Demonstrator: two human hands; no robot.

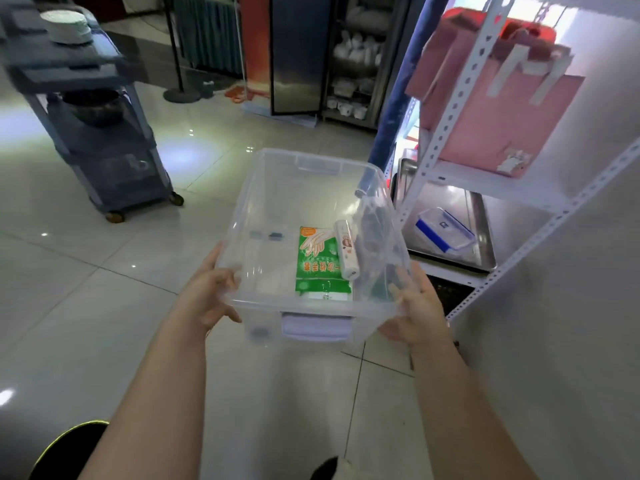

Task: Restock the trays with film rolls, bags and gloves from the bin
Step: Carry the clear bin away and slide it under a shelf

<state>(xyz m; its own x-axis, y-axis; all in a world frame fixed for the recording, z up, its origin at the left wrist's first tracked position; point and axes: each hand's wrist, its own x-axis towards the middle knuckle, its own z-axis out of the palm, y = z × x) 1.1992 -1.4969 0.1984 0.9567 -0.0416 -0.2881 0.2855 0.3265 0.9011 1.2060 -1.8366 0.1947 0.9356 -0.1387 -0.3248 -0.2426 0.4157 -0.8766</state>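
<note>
We carry the clear plastic bin (311,237) at waist height over a glossy tiled floor (86,306), beside a white perforated-steel shelf rack (460,98) — held level, we judge, so its loose contents do not slide. Our left hand (207,292) grips the near left corner and our right hand (415,306) the near right corner; the fingers of each are clamped on the bin's rim, thumbs over the top edge and the rest curled beneath. Inside, toward the right wall, lie a flat green-and-white packet of gloves (320,268), soft and printed with a hand outline, and just beside it a slim white film roll (346,249), a smooth cylinder resting partly on the packet. Something dark and crinkled, probably bags (372,223), leans against the right wall, though the see-through plastic blurs it. The shallow metal tray (460,233) on the rack's lower shelf is dull and flat-rimmed, and holds a clear lidded container with blue clips (445,230). A pink bag (498,109) sits on the shelf above. The restocking seems not yet begun — the goods are in the bin, well apart from the tray.
</note>
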